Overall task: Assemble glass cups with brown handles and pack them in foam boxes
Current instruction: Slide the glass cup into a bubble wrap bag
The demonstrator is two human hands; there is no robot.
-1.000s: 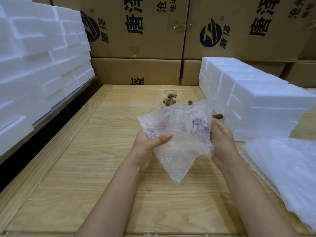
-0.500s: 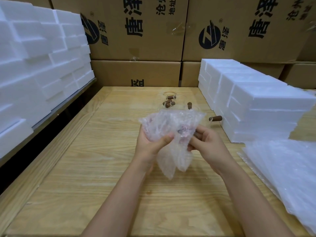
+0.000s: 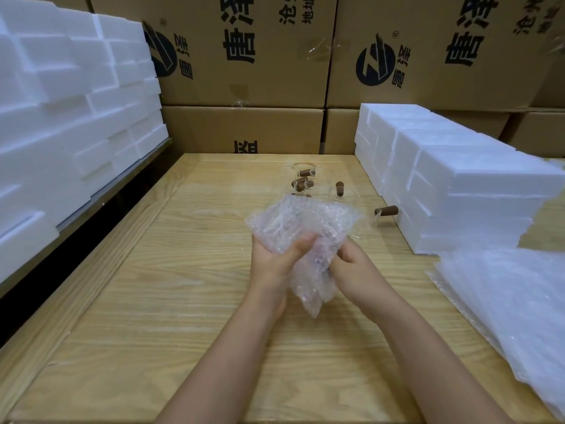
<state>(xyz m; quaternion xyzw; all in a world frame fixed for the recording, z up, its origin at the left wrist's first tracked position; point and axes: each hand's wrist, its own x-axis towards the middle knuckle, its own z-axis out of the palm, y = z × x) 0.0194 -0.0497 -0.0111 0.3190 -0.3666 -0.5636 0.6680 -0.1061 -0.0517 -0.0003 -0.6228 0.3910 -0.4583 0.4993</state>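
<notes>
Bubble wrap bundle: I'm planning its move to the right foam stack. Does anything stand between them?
Yes. A brown-handled glass cup stands on the table between the bubble wrap bundle, held by the left hand and right hand, and the foam stack, close beside the stack.

A pale wooden table (image 3: 153,301) with a raised rim fills the middle of the frame. Upper centre, clear glass cups (image 3: 321,186) with brown handles (image 3: 386,211) are clustered on it. A stack of white foam boxes (image 3: 458,185) sits at right, bubble-wrap sheets (image 3: 504,301) piled lower right
</notes>
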